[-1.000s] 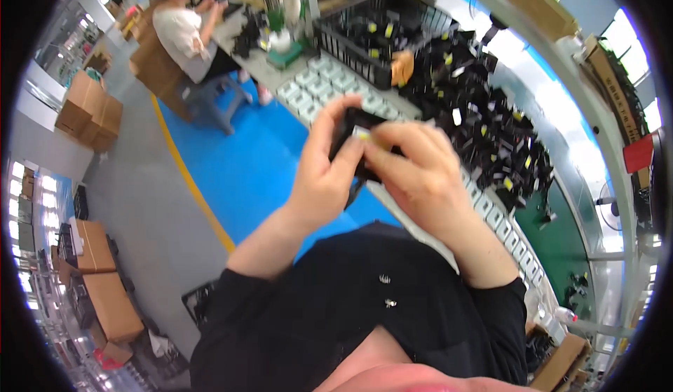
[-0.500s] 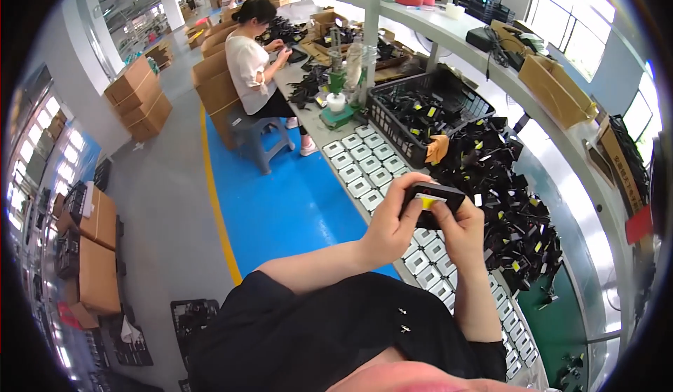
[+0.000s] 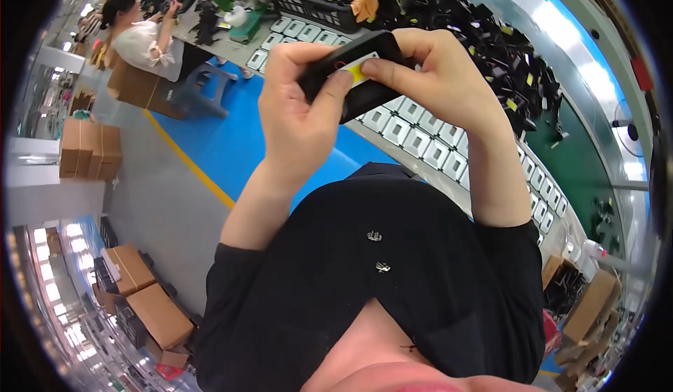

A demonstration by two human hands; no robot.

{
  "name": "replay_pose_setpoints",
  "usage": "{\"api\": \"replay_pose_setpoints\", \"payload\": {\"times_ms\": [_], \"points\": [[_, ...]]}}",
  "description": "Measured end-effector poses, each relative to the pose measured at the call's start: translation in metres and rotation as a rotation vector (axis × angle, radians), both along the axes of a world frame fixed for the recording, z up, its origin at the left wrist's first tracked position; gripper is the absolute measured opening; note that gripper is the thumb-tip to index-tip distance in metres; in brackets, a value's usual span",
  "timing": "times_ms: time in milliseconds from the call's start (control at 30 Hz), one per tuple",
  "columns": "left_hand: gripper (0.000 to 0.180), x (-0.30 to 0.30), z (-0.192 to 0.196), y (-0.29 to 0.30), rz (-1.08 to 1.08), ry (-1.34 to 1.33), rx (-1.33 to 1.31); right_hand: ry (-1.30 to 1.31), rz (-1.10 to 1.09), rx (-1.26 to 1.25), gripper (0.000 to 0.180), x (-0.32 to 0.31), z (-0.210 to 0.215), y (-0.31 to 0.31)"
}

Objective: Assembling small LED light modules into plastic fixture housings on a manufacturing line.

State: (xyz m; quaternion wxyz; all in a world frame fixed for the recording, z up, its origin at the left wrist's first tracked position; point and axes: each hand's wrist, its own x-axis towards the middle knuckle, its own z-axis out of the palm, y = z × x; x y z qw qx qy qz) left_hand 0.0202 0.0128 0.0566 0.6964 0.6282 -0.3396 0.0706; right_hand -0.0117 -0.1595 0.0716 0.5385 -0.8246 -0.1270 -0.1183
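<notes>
Both my hands hold a black rectangular plastic case (image 3: pixel 374 100) up in front of my chest, above the bench edge. On its upward face is a white and yellow label (image 3: pixel 356 74). My left hand (image 3: pixel 301 112) grips the left end, its thumb pressed on the label. My right hand (image 3: pixel 442 77) grips the right end, its thumb also on the label. The fingers behind the case are hidden. Beneath and beyond it, pale square frame-like parts (image 3: pixel 417 141) lie in rows along the bench.
A heap of black parts with yellow labels (image 3: pixel 505 66) lies beyond the rows. Behind stand a black crate (image 3: pixel 308 5) with an orange cloth (image 3: pixel 364 4) and a green-based device (image 3: pixel 245 29). Far left, a co-worker (image 3: pixel 147 45) sits near a grey stool (image 3: pixel 205 91). Cartons (image 3: pixel 160 315) stand lower left.
The view has tilted down and turned, so the bench and co-worker appear shifted. The case now appears larger and tilted, its right end higher. Both hands keep hold of it, thumbs on the label.
</notes>
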Motion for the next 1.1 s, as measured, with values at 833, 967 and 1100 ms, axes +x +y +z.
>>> {"api": "replay_pose_setpoints", "payload": {"times_ms": [833, 967, 1100], "points": [[0.039, -0.011, -0.061, 0.089, 0.222, 0.58, 0.366, 0.475, -0.131, 0.335, 0.04, 0.215, -0.09, -0.04], [0.033, 0.007, -0.081, 0.056, 0.087, 0.679, 0.413, 0.137, -0.497, 0.145, 0.028, 0.076, -0.156, -0.151], [0.028, 0.016, -0.1, 0.003, -0.056, 0.75, 0.537, 0.139, -1.33, 0.1, 0.021, -0.103, -0.229, -0.337]]}}
